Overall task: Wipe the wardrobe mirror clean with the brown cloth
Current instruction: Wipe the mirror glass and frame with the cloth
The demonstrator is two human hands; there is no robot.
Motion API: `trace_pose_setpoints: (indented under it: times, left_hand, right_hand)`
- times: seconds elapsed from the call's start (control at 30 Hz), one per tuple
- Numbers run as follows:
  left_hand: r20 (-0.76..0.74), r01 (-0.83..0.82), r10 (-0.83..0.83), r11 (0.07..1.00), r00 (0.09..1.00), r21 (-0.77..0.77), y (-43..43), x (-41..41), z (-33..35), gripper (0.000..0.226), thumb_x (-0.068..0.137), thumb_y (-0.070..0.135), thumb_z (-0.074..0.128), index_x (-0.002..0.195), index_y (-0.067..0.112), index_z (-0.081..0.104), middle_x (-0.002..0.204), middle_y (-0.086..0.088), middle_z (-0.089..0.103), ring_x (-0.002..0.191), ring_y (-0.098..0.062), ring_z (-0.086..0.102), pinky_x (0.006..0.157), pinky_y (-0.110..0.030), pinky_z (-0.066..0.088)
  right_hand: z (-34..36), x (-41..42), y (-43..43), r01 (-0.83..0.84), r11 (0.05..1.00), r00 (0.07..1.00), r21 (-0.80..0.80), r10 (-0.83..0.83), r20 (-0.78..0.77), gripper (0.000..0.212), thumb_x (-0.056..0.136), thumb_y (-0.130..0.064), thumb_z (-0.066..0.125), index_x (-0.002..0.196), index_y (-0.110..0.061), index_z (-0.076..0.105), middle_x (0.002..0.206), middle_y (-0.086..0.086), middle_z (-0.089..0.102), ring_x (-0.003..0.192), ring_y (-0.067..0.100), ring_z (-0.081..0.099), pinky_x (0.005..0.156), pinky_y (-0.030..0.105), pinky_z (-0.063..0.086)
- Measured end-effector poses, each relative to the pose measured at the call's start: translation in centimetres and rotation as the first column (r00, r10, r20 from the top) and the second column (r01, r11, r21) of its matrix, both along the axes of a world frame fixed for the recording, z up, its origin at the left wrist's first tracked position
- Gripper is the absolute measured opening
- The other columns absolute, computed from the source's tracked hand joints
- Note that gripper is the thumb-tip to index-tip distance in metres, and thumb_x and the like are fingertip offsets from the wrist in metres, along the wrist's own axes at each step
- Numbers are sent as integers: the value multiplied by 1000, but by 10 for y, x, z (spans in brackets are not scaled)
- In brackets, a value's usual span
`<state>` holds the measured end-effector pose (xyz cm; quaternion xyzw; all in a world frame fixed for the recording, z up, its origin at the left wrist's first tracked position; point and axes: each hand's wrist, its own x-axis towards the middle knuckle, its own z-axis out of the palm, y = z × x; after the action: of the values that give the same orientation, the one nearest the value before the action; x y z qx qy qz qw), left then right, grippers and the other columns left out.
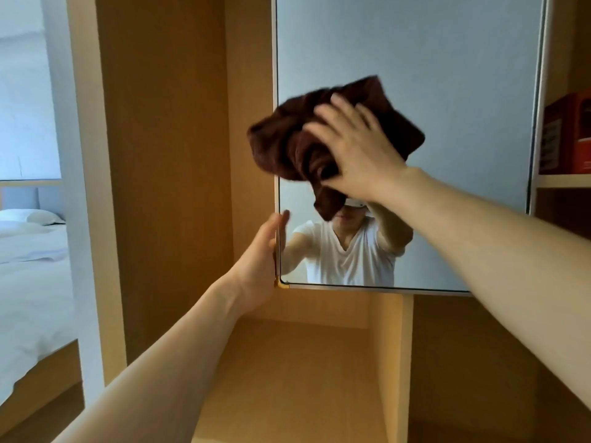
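A tall rectangular mirror in a thin pale metal frame (447,75) hangs as a door panel in front of a warm tan wooden wardrobe (166,155), its long axis upright and its glass facing the viewer. Below its lower edge the wardrobe opens into a bare wooden compartment split by a light vertical divider panel (391,362). On the far right, past the mirror's right edge, a red-orange box with a label (569,135) stands on a wooden shelf (563,180). To the far left a bed with white sheets and a white pillow (28,266) shows through an opening. The glass reflects a pale wall and a person in a white V-neck shirt, partly hidden behind the cloth and the raised arm.

The crumpled dark brown terry cloth (287,145) lies against the left-centre part of the glass, bunched into an irregular lump that is widest from left to right, its left end hanging past the mirror's left edge and a narrow tail drooping down below the hand.

The right hand (351,151) presses on the cloth from the near side, its fingers (339,105) loosely spread and pointing up and left, the thumb tucked into the folds at the bottom; the image is slightly blurred here. The left hand (259,260) holds the mirror's left edge near the lower corner, fingers (276,220) close together and wrapped around the frame, tips touching the glass side.
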<state>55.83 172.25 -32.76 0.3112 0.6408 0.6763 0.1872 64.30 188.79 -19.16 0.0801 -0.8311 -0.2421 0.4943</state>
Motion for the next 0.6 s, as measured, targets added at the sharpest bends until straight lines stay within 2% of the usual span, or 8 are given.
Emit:
trace_pose_setpoints:
  times: [0.07, 0.17, 0.2, 0.3, 0.4, 0.43, 0.5, 0.6]
  left_hand:
    - [189, 40, -58, 994, 980, 99, -6, -6, -2, 99, 75, 86, 24, 152, 23, 17, 155, -1, 27, 144, -23, 21, 114, -43, 10]
    - [299, 90, -142, 979, 944, 181, -10, -13, -2, 98, 80, 82, 15, 150, 15, 27, 151, -7, 37, 142, -23, 28, 118, -43, 9]
    - [311, 91, -157, 972, 937, 217, -10, -14, -1, 97, 81, 82, 16, 147, 14, 36, 146, -7, 45, 139, -23, 35, 118, -45, 11]
    - [395, 22, -148, 952, 907, 306, -7, -14, -1, 86, 80, 82, 27, 128, 18, 60, 127, -10, 63, 121, -29, 53, 110, -48, 31]
    - [455, 9, -136, 962, 880, 272, -11, -12, -2, 91, 74, 87, 31, 107, 10, 66, 105, -18, 71, 109, -37, 59, 91, -51, 46]
    - [449, 16, -135, 965, 883, 260, -12, -13, -2, 91, 74, 87, 31, 106, 9, 65, 104, -18, 71, 108, -36, 60, 92, -51, 45]
    - [447, 31, -159, 959, 880, 282, -11, -13, 1, 88, 76, 85, 32, 112, 11, 65, 116, -16, 67, 113, -34, 59, 102, -49, 41]
    - [388, 50, -167, 954, 906, 294, -4, -15, 4, 85, 81, 80, 31, 128, 14, 60, 136, -11, 55, 120, -28, 56, 106, -45, 38]
  right_hand:
    - [9, -4, -6, -12, 997, 998, -77, 7, -70, 74, 81, -46, 61, 143, -19, 32, 154, 9, 21, 145, 30, 5, 116, 48, 4]
    - [-20, -6, -12, -35, 997, 998, -70, 31, -62, 79, 76, -41, 68, 143, -16, 35, 153, 12, 23, 145, 32, 6, 116, 49, 2]
    - [-40, -6, -12, -39, 999, 999, -20, 39, -17, 83, 72, -38, 72, 143, -15, 35, 153, 13, 23, 145, 33, 7, 115, 49, 2]
    - [-105, 1, -9, -97, 984, 981, 151, 69, 179, 84, 66, -32, 75, 140, -11, 40, 151, 16, 28, 144, 35, 11, 115, 50, 2]
    - [-128, 7, 2, -133, 962, 944, 237, 50, 326, 70, 77, -40, 57, 140, -13, 42, 151, 13, 31, 144, 32, 13, 116, 48, 3]
    - [-122, 7, 5, -141, 950, 937, 279, 37, 347, 70, 78, -41, 58, 140, -13, 42, 151, 13, 31, 144, 32, 14, 116, 47, 3]
    - [-99, 4, 8, -160, 931, 935, 329, 35, 354, 73, 74, -35, 70, 138, -13, 44, 150, 13, 33, 144, 31, 16, 115, 46, 4]
    - [-54, -6, 3, -108, 960, 969, 259, 43, 244, 81, 68, -26, 76, 140, -14, 41, 152, 12, 29, 144, 30, 12, 114, 45, 2]
